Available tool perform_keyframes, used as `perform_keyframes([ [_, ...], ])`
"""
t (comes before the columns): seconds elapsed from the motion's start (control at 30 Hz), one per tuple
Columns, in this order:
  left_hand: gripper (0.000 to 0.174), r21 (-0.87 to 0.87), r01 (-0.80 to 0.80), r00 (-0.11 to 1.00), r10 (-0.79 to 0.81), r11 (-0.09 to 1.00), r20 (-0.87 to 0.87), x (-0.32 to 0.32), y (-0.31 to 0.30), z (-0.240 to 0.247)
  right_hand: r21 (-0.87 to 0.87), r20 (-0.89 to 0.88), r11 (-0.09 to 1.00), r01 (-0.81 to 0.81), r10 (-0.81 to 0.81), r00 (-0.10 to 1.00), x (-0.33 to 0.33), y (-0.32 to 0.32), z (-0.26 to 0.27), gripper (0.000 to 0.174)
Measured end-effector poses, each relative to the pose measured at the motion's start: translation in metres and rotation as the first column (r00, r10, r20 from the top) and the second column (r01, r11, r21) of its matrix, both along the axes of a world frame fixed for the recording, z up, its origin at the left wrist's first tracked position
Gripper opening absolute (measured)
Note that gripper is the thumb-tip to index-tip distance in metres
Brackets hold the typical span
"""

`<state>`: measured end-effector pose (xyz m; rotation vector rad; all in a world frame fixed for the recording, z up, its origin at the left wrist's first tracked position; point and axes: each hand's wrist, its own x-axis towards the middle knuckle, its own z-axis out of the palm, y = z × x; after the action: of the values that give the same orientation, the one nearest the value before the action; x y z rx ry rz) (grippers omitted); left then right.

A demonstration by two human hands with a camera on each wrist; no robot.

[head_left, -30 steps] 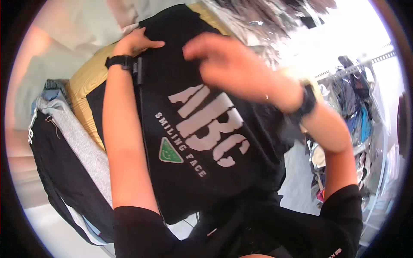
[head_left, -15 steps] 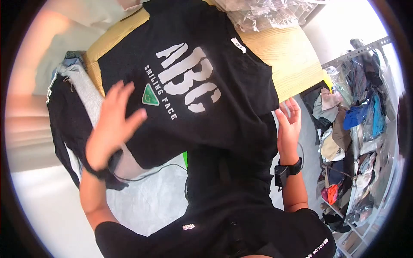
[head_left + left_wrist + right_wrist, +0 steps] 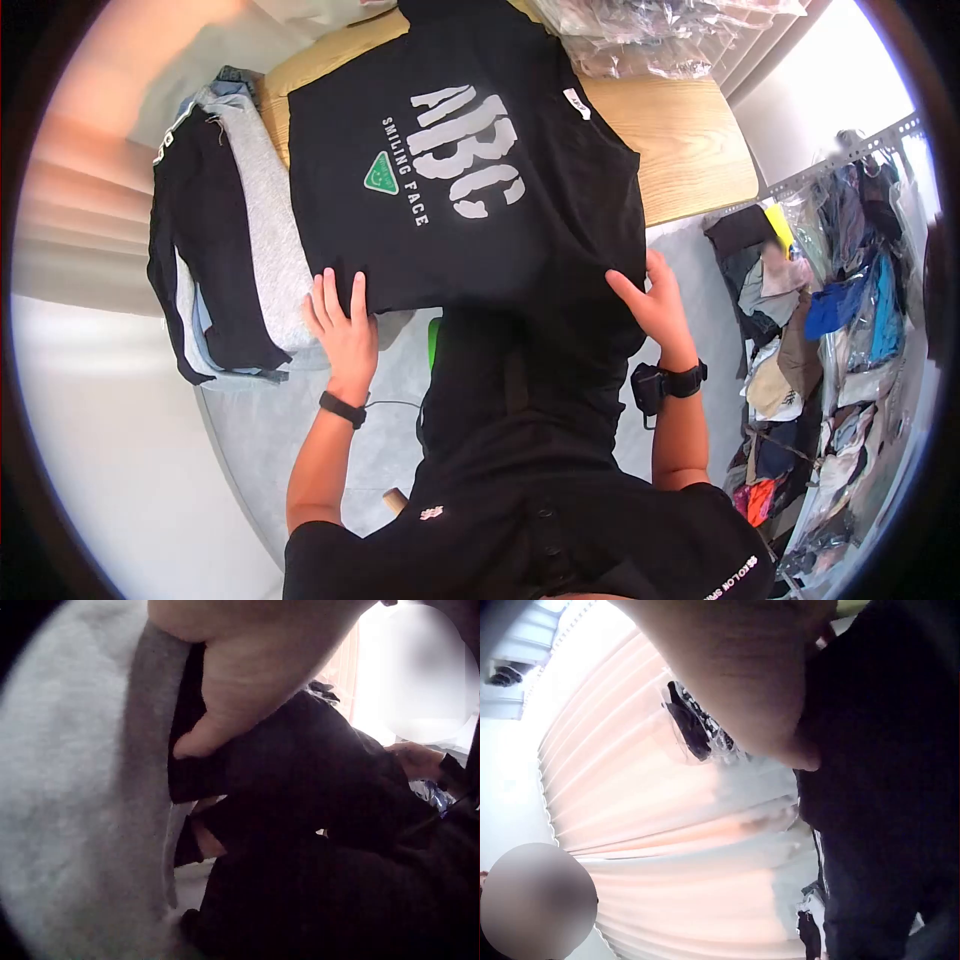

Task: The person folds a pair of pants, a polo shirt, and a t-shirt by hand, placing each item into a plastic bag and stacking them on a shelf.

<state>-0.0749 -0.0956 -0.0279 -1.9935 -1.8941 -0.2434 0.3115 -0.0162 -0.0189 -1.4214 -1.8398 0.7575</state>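
Note:
A black T-shirt (image 3: 350, 235) lies spread over the wooden table (image 3: 690, 140), its lower part reaching past the near edge. Grey "ABC" letters, "SMILING FACE" and a green triangle show on its front. My left hand (image 3: 348, 335) holds the near left corner, fingers laid over the cloth; the left wrist view shows the thumb (image 3: 195, 742) against black fabric. At the near right side my right hand (image 3: 665, 305) holds the edge, thumb on top. Its other fingers are partly hidden at the edge. A white label (image 3: 577, 104) sits at the neckline.
Black and grey garments (image 3: 205, 240) hang over the table's left end. Clear plastic bags (image 3: 650, 40) lie at the far side. To the right stands a rack (image 3: 840, 165) full of bagged clothes. A pale curtain (image 3: 667, 795) hangs behind.
The right hand swept from over the shirt to its near right edge. The left hand came down from the far side to the near left corner. The label came into view.

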Motion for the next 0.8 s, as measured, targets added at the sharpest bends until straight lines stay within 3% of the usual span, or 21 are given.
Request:
perform_keyframes([
  [0.07,0.075,0.065,0.007,1.0,-0.007,0.998,0.009,0.004,-0.005,-0.008,-0.3,-0.342,0.953,-0.042,-0.066,0.937,0.003,-0.003,0.002,0.033],
  [0.1,0.075,0.073,0.005,1.0,-0.006,0.997,0.01,0.007,-0.01,-0.013,-0.293,-0.341,0.955,-0.043,-0.062,0.938,0.004,-0.005,0.005,0.033],
  [0.2,0.074,0.249,-0.005,0.885,-0.112,0.968,0.452,0.025,-0.025,-0.021,-0.338,-0.486,0.931,-0.135,-0.05,0.873,0.007,-0.008,0.012,0.031],
  [0.23,0.074,0.256,0.002,0.884,-0.122,0.967,0.45,0.033,-0.029,-0.023,-0.357,-0.537,0.923,-0.143,-0.077,0.84,0.01,-0.009,0.009,0.03],
  [0.27,0.073,0.171,-0.192,0.634,-0.011,0.966,0.773,0.04,-0.035,-0.028,-0.378,-0.583,0.913,-0.153,-0.107,0.805,0.011,-0.012,0.006,0.028],
  [0.3,0.072,0.012,-0.335,0.262,0.081,0.942,0.962,0.044,-0.038,-0.034,-0.376,-0.579,0.915,-0.146,-0.109,0.808,0.012,-0.014,0.004,0.028],
  [0.33,0.065,-0.15,-0.404,0.026,0.175,0.903,0.984,0.041,-0.034,-0.041,-0.384,-0.604,0.917,-0.112,-0.157,0.782,0.013,-0.016,0.002,0.027],
  [0.37,0.065,-0.15,-0.404,0.017,0.172,0.902,0.985,0.036,-0.034,-0.045,-0.392,-0.625,0.917,-0.08,-0.201,0.754,0.013,-0.017,0.0,0.026],
  [0.43,0.047,-0.256,-0.171,-0.146,0.232,0.951,0.962,0.025,-0.028,-0.048,-0.345,-0.607,0.938,-0.046,-0.186,0.773,0.014,-0.019,-0.01,0.025],
  [0.47,0.047,-0.252,-0.169,-0.151,0.227,0.953,0.962,0.021,-0.027,-0.05,-0.302,-0.594,0.953,-0.01,-0.18,0.784,0.015,-0.019,-0.013,0.024],
  [0.53,0.031,-0.135,-0.052,-0.05,0.132,0.989,0.99,0.012,-0.027,-0.056,-0.349,-0.637,0.937,-0.028,-0.215,0.74,0.016,-0.024,-0.01,0.022],
  [0.57,0.031,-0.13,-0.05,-0.056,0.127,0.99,0.99,0.008,-0.03,-0.056,-0.392,-0.681,0.918,-0.058,-0.247,0.689,0.017,-0.025,-0.008,0.021],
  [0.6,0.03,-0.127,-0.07,-0.169,0.114,0.989,0.979,0.004,-0.036,-0.055,-0.384,-0.681,0.922,-0.057,-0.241,0.692,0.021,-0.026,-0.007,0.021],
  [0.63,0.029,-0.127,-0.089,-0.277,0.098,0.988,0.956,0.003,-0.038,-0.052,-0.485,-0.644,0.862,-0.147,-0.239,0.727,0.028,-0.03,-0.007,0.03],
  [0.67,0.016,-0.04,-0.163,-0.266,-0.005,0.986,0.964,0.023,-0.036,-0.026,-0.58,-0.608,0.783,-0.227,-0.23,0.76,0.032,-0.035,-0.007,0.043],
  [0.7,0.016,-0.036,-0.162,-0.266,-0.009,0.986,0.964,0.019,-0.041,-0.028,-0.576,-0.61,0.785,-0.227,-0.228,0.759,0.029,-0.04,-0.006,0.043],
  [0.77,0.01,-0.048,-0.059,-0.103,0.042,0.997,0.994,0.01,-0.056,-0.027,-0.279,-0.317,0.941,-0.192,0.098,0.943,0.019,-0.052,-0.003,0.076],
  [0.8,0.019,-0.026,-0.076,-0.087,0.019,0.997,0.996,0.01,-0.061,-0.027,-0.218,-0.233,0.943,-0.252,0.201,0.952,0.022,-0.052,-0.016,0.093],
])
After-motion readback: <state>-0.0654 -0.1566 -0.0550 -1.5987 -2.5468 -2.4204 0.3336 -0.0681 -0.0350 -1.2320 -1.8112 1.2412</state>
